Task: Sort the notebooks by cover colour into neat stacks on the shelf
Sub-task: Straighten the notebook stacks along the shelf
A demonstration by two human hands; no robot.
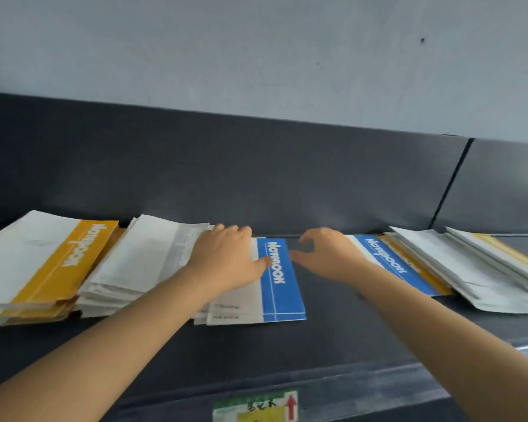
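1. The left hand (226, 257) lies palm-down on the centre blue notebook stack (282, 287). Its fingers (232, 231) are spread and reach toward the far edge, and the thumb rests on the blue band. This hold appears to pin the stack so its edges can be squared.
2. The right hand (326, 254) hovers just beside that stack with fingers (305, 239) loosely curled and apart, gripping nothing. It covers the near end of a second blue notebook (387, 260), probably the next item to transfer. Contact cannot be confirmed.
3. That notebook lies on a yellow notebook (415, 266) in the unsorted fanned pile (470, 269) at right.
4. A yellow notebook stack (43, 263) and a white-faced stack (141, 263) sit at left, touching each other.
5. All items rest on the dark shelf (333, 345). Sorting appears partly complete.
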